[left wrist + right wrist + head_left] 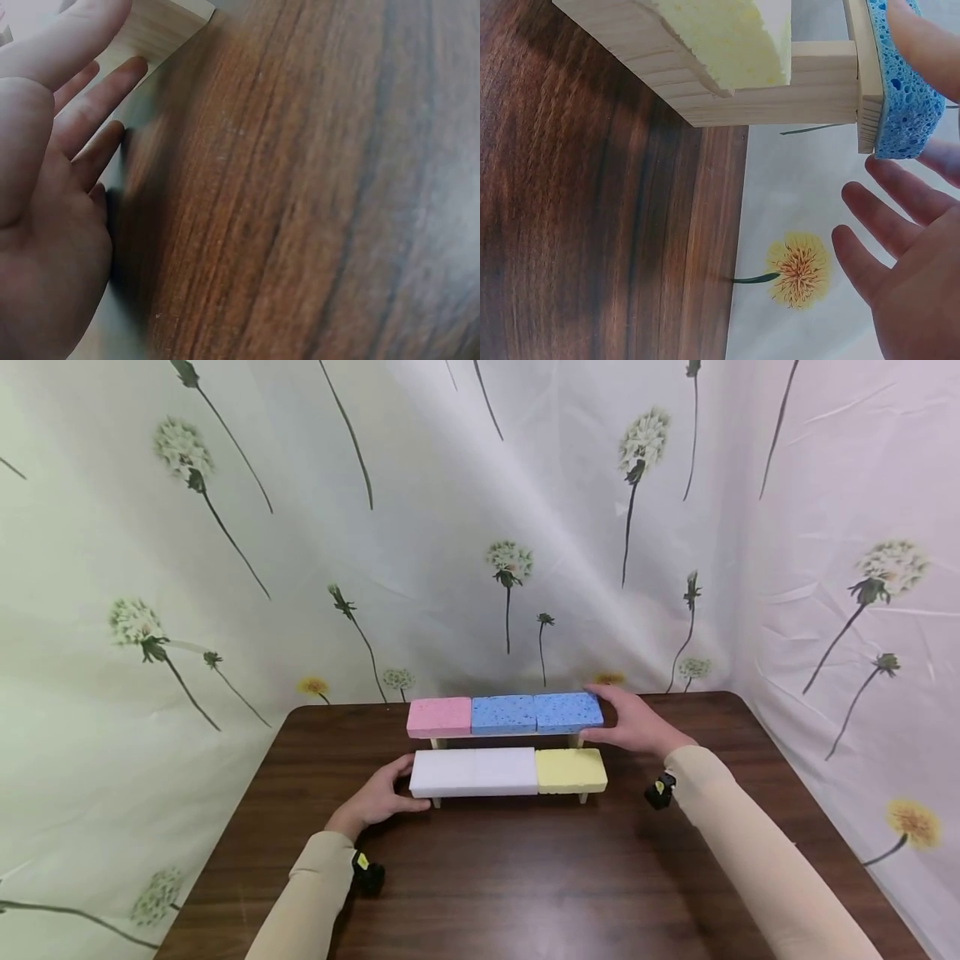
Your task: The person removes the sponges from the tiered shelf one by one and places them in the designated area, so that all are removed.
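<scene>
A two-step wooden stand [821,82] carries a row of sponges on each step. On the upper step lie a pink sponge [439,717], a blue sponge [503,715] and another blue sponge [568,712] at the right end. My right hand [633,722] pinches that end sponge, thumb at its near side and index finger at its far side; the other fingers stretch out below. White sponges [474,772] and a yellow sponge [572,771] fill the lower step. At the white row's left end, my left hand [381,795] lies with fingers extended beside the stand.
The stand stands near the back of a dark brown wooden table [495,877]. Behind the table's rear edge hangs a pale curtain [435,568] printed with dandelions, which continues along both sides.
</scene>
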`<state>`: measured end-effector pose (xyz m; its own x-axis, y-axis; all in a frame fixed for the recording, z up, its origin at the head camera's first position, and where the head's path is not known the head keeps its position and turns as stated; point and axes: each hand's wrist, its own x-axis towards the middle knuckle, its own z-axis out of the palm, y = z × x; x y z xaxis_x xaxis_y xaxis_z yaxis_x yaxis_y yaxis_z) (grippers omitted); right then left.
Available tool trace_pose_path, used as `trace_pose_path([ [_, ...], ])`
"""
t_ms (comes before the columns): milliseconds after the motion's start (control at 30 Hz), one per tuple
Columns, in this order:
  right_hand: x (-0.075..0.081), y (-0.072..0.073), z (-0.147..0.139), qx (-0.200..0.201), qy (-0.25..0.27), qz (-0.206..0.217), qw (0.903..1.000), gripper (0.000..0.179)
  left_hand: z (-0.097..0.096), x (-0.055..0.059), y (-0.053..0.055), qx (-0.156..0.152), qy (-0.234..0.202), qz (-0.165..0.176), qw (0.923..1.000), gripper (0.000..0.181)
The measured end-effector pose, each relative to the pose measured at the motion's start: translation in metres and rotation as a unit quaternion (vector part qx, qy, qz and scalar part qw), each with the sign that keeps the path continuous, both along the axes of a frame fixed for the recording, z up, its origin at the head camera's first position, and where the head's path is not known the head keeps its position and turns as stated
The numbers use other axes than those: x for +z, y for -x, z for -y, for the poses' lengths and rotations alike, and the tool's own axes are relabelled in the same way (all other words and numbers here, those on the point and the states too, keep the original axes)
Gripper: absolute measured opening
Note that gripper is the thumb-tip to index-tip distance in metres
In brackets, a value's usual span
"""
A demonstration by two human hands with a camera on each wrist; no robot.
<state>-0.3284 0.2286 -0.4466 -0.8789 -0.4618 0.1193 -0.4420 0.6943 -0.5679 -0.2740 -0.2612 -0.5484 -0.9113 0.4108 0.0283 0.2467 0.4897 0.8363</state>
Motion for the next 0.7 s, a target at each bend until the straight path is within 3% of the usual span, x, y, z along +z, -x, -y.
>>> trace_pose_path([
  [167,-0.0009,0.0004,-0.0003,0.002,-0.009,-0.015,0.9998,0.093,-0.0009,-0.0038,-0.0005,0.001,-0.006,-0.001,1.0,0.079],
  [400,0.0061,-0.0024,0.0,-0.002,-0.004,-0.007,1.0,0.087,-0.0028,0.004,-0.0017,-0.005,-0.025,0.005,0.9997,0.083],
  [700,0.0059,-0.0004,-0.0017,0.001,-0.016,-0.016,0.9997,0.084,-0.001,0.0013,-0.0026,-0.007,-0.034,0.009,0.9994,0.083],
])
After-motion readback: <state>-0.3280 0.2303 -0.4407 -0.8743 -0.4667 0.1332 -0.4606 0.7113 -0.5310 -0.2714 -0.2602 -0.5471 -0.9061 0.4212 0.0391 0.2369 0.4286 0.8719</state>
